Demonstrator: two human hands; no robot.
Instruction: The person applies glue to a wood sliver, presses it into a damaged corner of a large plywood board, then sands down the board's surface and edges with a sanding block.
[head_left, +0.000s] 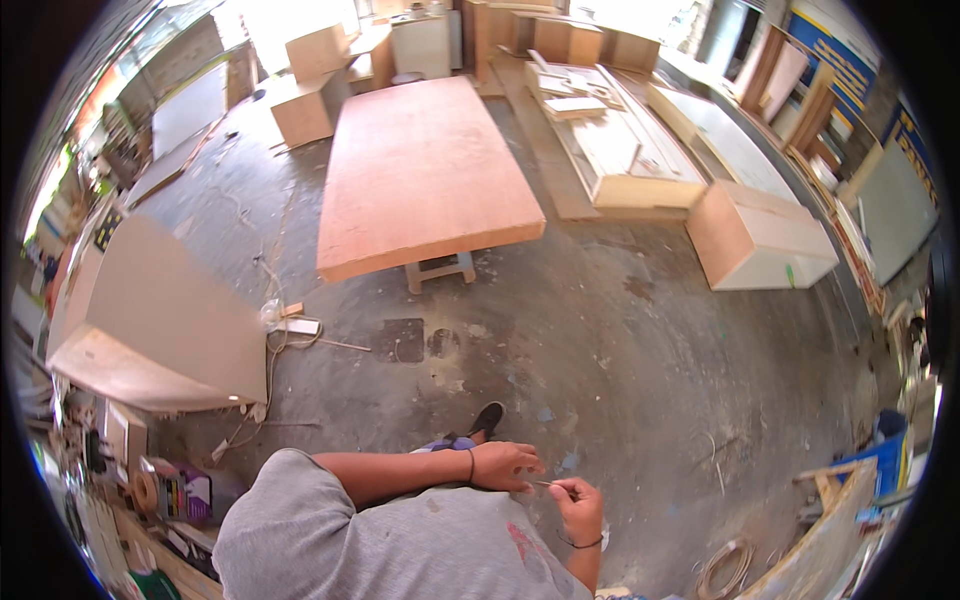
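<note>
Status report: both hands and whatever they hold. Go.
Left hand pinching near the tip of a thin pale stick. Right hand shut on its other end. Nothing between hands; grey concrete floor below.

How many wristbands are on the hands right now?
2. One dark band circles the wrist of the left hand; the other band circles the wrist of the right hand, which pinches a thin stick. None looks hidden.

big reddish wood board [425,170] looks smooth and matt, floor [620,350] under it is rough stained concrete, pale raw wood cabinet [765,240] right of the board
</note>
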